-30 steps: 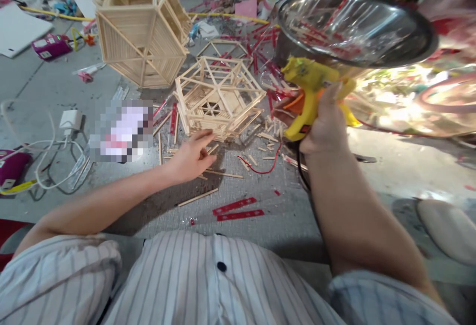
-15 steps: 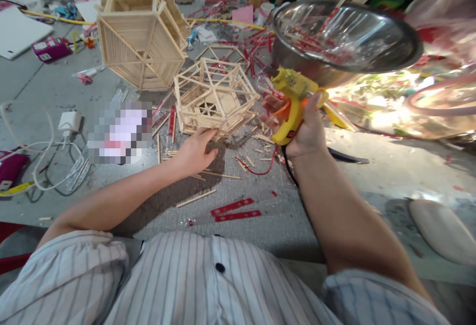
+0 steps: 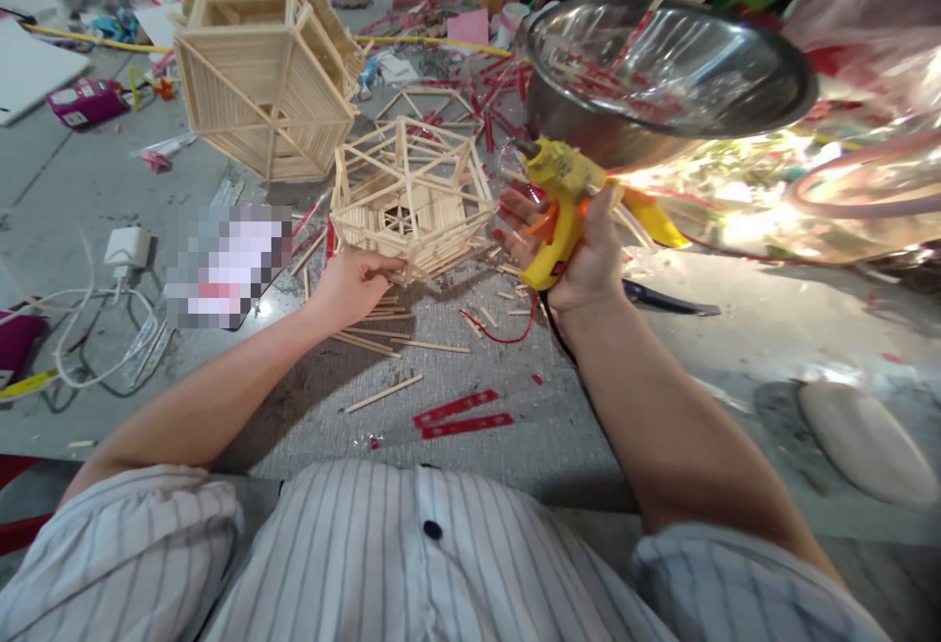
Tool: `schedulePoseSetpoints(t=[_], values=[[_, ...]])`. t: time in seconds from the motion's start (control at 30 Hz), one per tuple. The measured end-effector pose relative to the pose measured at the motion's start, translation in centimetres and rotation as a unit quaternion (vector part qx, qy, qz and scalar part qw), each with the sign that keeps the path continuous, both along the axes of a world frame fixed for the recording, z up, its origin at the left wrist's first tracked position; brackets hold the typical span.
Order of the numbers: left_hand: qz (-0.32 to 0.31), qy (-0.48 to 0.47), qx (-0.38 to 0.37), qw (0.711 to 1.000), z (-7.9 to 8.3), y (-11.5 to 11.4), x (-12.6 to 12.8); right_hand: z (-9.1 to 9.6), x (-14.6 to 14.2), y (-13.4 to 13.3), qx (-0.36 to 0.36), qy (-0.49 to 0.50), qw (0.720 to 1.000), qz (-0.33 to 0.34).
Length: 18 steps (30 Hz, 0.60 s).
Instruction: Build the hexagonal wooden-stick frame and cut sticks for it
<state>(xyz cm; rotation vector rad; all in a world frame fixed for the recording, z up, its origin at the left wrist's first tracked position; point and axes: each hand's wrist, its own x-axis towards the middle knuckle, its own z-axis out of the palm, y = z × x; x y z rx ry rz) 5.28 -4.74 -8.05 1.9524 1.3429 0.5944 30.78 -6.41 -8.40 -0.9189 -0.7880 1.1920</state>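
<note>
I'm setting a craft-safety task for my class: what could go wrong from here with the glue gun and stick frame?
If hot, the yellow glue gun in the right hand might burn the left hand, at the near side of the stick frame. The black cord by the right wrist could snag. The frame's thin sticks might crack if pressed hard.

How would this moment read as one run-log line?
left hand: touching stick frame | right hand: holding glue gun | nearby: metal bowl, loose sticks
</note>
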Motion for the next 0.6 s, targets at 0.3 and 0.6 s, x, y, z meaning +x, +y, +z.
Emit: schedulePoseSetpoints(t=[0.3,0.6], values=[[0.032,0.024,0.007,0.999,0.1,0.3,-0.4,0.2,0.0,-0.3,-0.012,-0.019,1.000,0.012],[0.035,0.037,0.030,0.998,0.6,0.4,-0.5,0.6,-0.6,-0.6,-0.001,-0.019,1.000,0.002]])
